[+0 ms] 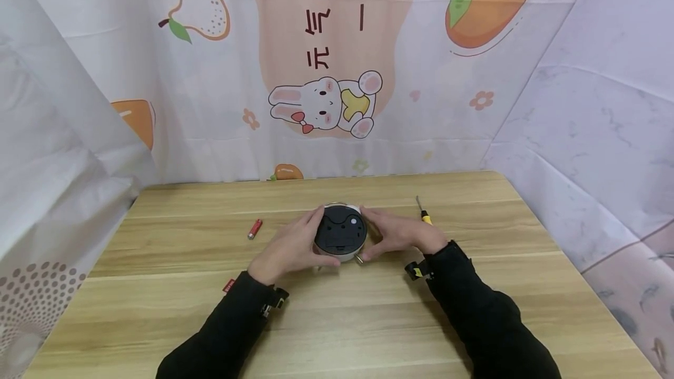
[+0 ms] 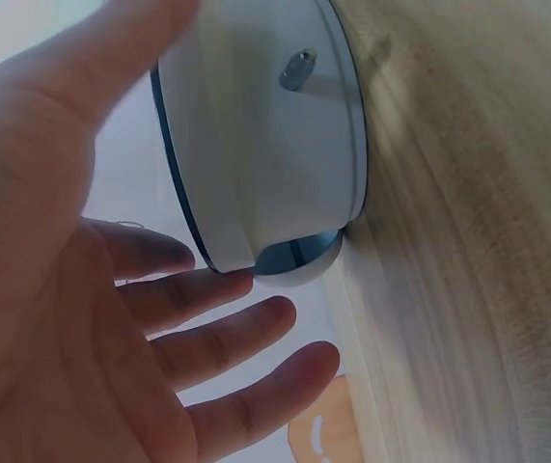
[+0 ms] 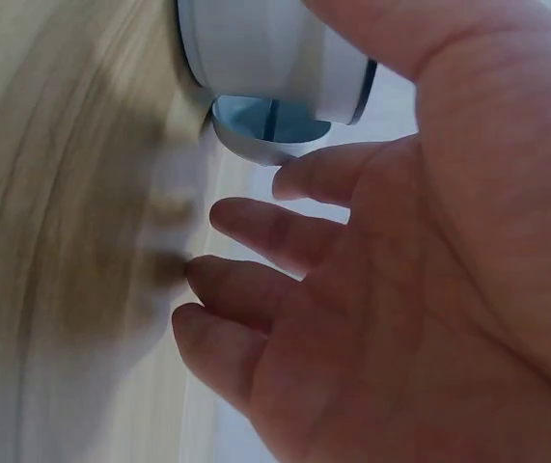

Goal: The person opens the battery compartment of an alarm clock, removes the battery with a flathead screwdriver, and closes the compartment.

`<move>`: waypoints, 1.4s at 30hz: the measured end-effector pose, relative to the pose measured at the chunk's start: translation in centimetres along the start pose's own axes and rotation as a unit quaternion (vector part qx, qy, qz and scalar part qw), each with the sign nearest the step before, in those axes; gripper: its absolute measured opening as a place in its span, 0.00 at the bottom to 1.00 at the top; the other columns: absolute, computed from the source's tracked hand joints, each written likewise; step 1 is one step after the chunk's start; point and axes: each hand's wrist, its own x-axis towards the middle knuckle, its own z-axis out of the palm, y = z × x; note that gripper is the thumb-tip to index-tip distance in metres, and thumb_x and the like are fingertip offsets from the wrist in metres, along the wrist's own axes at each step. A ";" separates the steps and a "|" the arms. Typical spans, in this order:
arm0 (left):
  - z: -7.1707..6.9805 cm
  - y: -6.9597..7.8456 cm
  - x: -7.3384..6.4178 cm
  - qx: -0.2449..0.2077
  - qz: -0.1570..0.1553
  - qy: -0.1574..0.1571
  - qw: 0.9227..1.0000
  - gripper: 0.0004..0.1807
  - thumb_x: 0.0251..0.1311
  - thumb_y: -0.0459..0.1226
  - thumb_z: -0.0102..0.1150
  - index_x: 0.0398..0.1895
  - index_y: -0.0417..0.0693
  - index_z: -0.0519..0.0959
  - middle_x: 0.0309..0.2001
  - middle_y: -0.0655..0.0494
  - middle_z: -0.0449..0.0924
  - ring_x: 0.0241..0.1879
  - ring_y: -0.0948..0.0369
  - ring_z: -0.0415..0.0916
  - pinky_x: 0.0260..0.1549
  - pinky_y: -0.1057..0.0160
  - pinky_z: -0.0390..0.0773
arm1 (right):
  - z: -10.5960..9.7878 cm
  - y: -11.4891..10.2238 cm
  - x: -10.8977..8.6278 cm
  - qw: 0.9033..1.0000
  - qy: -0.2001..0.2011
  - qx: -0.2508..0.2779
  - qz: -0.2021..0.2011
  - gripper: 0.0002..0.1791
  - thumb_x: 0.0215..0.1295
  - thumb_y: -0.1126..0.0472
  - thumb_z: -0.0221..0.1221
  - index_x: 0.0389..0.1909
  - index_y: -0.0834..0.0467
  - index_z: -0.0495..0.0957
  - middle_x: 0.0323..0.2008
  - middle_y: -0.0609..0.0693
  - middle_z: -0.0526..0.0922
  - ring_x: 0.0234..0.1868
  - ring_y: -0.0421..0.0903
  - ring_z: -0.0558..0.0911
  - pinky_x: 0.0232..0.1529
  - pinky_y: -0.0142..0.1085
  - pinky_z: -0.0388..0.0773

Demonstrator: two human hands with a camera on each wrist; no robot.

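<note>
A round white twin-bell alarm clock (image 1: 339,235) lies face down on the table with its black back up. My left hand (image 1: 292,247) holds its left side, thumb in front and fingers spread toward the far side. On the opposite side my right hand (image 1: 395,233) holds it, with its thumb near a small metal foot (image 1: 359,259). In the left wrist view the thumb and fingertips meet the white casing (image 2: 256,145), and another metal foot (image 2: 298,69) sticks out. A bell (image 3: 270,135) shows by the right fingertips in the right wrist view.
A red battery (image 1: 255,229) lies left of the clock. Another red piece (image 1: 229,285), partly covered by the left sleeve, lies nearer. Beyond the right wrist is a yellow-and-black screwdriver (image 1: 425,216). Printed curtains (image 1: 210,104) hang behind the wooden table (image 1: 337,332).
</note>
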 end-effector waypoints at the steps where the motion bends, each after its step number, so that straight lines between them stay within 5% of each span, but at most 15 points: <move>1: 0.0 -0.1 0.0 0.001 -0.002 -0.004 1.000 0.66 0.46 0.62 0.77 0.80 0.39 0.52 0.75 0.40 0.60 0.72 0.47 0.62 0.65 0.46 0.68 | 0.0 0.1 0.0 1.000 -0.002 0.000 0.003 0.65 0.56 0.43 0.74 0.81 0.61 0.42 0.79 0.62 0.47 0.78 0.59 0.49 0.73 0.54 0.54; 8: -0.1 -0.3 0.1 0.024 -0.011 -0.020 0.999 0.62 0.49 0.62 0.74 0.79 0.38 0.57 0.75 0.41 0.59 0.71 0.46 0.63 0.64 0.45 0.69 | 0.1 0.3 0.2 1.000 -0.014 -0.027 -0.006 0.52 0.61 0.43 0.70 0.78 0.64 0.57 0.78 0.66 0.48 0.77 0.63 0.51 0.72 0.57 0.56; 19: 0.0 -0.2 0.0 0.035 -0.020 -0.036 0.999 0.61 0.51 0.64 0.71 0.79 0.38 0.56 0.77 0.41 0.57 0.72 0.47 0.62 0.63 0.46 0.70 | 0.4 0.2 0.4 0.997 -0.009 -0.050 -0.054 0.39 0.68 0.50 0.67 0.74 0.63 0.66 0.76 0.66 0.53 0.75 0.63 0.55 0.70 0.58 0.59; 33: -0.2 0.0 -0.1 0.028 -0.024 -0.048 0.998 0.60 0.54 0.63 0.70 0.80 0.39 0.54 0.78 0.41 0.54 0.72 0.46 0.62 0.64 0.46 0.69 | 0.5 -0.1 0.4 0.997 -0.006 -0.071 -0.036 0.38 0.69 0.48 0.65 0.74 0.60 0.66 0.77 0.64 0.54 0.76 0.62 0.55 0.70 0.57 0.59; 42: -0.4 -0.1 -0.2 0.023 -0.009 -0.048 0.999 0.54 0.57 0.51 0.74 0.78 0.36 0.56 0.77 0.40 0.55 0.71 0.46 0.64 0.64 0.47 0.70 | 0.5 -0.2 0.5 0.997 -0.001 -0.080 -0.022 0.39 0.68 0.47 0.66 0.75 0.59 0.66 0.77 0.65 0.53 0.76 0.61 0.54 0.71 0.57 0.58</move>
